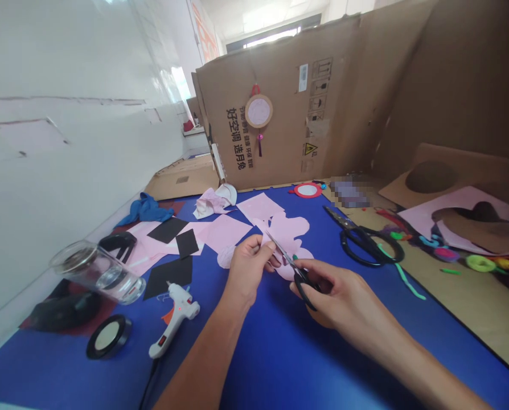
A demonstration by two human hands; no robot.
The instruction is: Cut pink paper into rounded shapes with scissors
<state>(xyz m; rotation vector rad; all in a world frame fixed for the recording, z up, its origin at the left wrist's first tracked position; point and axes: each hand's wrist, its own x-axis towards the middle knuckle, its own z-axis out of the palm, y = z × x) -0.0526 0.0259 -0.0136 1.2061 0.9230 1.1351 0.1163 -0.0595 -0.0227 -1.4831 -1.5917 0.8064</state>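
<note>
My left hand (248,263) pinches a piece of pink paper (295,226) with rounded, petal-like edges. In my right hand (329,290) is a pair of small scissors (302,280) with black handles, my fingers closed around the grips. Their metal blades lie against the pink paper, close to my left fingertips. Whether the blades are parted I cannot tell. Just left of my left hand, a round pink paper piece (225,257) rests on the blue table surface (254,364). More pink sheets (228,232) lie behind my hands.
A white glue gun (175,319) with a red light lies at left, near a glass jar (113,276) and a black-rimmed lid (109,337). Large black scissors (368,242) and a green pipe cleaner (403,276) lie at right. Black squares (169,276) are at left. A cardboard box (280,119) stands behind.
</note>
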